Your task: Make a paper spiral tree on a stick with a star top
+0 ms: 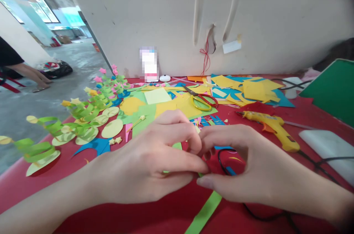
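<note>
Nearest: green paper strip [206, 212], nearer side of the scissors [193, 94], running from the bottom edge up to the fingers. Left hand [157, 160]: thumb and index nearly together, apparently pinching the strip; more green shows between its fingers. Right hand [246, 164]: fingers curled into an arch, thumb tip beside the strip; contact hidden, can't tell if it grips. Strip should be light, thin, bendy, not slippery, easy to crease or tear; best pinched softly, flat, by an end or both edges. Black cable [220, 162] shows through the right hand's arch.

Right of scissors, a bit nearer: yellow glue gun [276, 127] on the red surface [124, 221]. Left of scissors: curled green paper pieces [38, 157] on pale ovals [41, 164]. Around scissors: yellow sheets [166, 107], blue and green ones too. Beyond scissors: white panel [166, 13].

Containers: far left beyond scissors, black bag [65, 70] on the floor [80, 55]; red and white stuff at its top, too blurry to identify.
</note>
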{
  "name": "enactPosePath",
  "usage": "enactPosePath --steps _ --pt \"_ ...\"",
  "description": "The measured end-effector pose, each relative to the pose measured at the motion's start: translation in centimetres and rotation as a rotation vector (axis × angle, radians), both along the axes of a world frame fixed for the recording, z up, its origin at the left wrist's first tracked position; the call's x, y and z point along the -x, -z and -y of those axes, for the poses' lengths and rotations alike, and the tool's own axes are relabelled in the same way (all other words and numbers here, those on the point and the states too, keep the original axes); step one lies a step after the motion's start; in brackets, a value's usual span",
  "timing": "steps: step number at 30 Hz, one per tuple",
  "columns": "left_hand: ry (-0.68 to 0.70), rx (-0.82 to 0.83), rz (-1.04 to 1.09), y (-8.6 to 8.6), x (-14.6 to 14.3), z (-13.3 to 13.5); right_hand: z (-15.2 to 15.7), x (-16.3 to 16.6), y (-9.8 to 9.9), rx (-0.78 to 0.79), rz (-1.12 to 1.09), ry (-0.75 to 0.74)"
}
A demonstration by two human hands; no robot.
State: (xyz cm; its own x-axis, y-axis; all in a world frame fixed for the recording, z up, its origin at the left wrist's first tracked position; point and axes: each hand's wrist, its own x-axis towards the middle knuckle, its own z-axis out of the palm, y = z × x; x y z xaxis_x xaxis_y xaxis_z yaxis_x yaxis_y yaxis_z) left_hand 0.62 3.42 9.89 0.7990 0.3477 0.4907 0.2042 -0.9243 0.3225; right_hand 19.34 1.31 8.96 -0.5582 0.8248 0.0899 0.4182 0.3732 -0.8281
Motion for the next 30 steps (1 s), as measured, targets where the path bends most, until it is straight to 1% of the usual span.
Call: enactPosePath --steps 5,8,11,15,19,22,27,30 --pt "-0.075 -0.044 0.122 0.2 0.1 -0.1 -0.1 0.0 0.2 0.01 -0.047 0.007" --pt "-0.131 -0.025 0.156 0.3 0.1 -0.1 -0.1 0.1 0.4 0.003 -0.087 -0.005" --pt "-0.15 -0.005 0.162 0.4 0.0 -0.1 -0.1 0.2 0.4 -0.006 -0.148 0.003" --pt "-0.138 0.001 0.16 0.5 -0.2 -0.1 -0.1 0.4 0.4 -0.037 -0.161 0.039" --pt "-0.08 -0.049 0.136 0.3 0.1 -0.3 -0.1 0.0 0.0 -0.061 -0.149 0.058" --pt "-0.034 -0.071 0.103 0.0 0.6 -0.4 -0.2 -0.5 -0.3 -0.051 -0.136 0.052" --pt "-0.036 -0.019 0.033 -0.1 0.8 -0.5 -0.4 -1.0 -0.6 -0.077 -0.069 0.041" --pt "-0.013 -0.079 0.044 0.2 0.6 -0.6 -0.5 -1.1 -0.8 -0.077 -0.017 0.002"
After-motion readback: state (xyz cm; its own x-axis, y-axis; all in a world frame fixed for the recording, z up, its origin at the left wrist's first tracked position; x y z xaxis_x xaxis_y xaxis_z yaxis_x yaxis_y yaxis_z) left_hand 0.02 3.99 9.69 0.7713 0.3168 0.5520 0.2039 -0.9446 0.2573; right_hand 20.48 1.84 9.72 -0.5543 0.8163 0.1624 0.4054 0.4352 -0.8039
